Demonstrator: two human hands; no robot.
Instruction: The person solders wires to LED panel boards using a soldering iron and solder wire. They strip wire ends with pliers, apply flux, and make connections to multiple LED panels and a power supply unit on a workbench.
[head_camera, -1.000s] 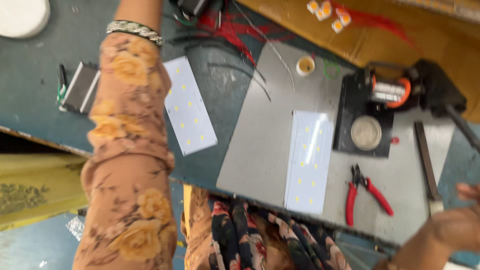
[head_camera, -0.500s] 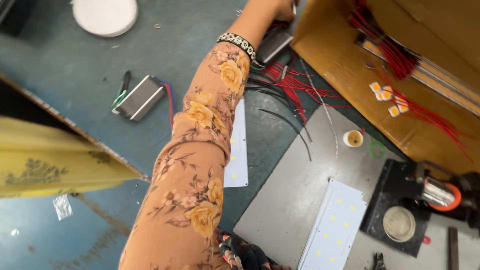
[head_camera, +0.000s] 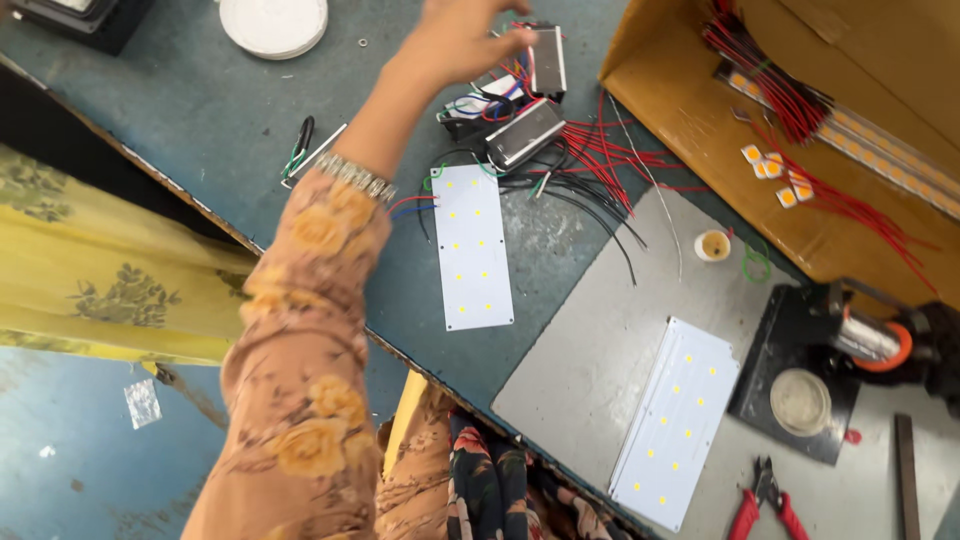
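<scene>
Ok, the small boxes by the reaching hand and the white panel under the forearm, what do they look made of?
The small boxes look like bright metal, probably aluminium: silvery, reflective faces with dark ends. The white panel looks like a rigid matte white-coated board, flat and straight-edged, with rows of small yellow dots; its core cannot be told. The left hand hovers above them, open.

**Bench, head view**

Left hand, fingers spread, above silver driver boxes with red and black wires. White LED panel on blue table; second panel on grey mat. Red-handled pliers at lower edge.
</scene>
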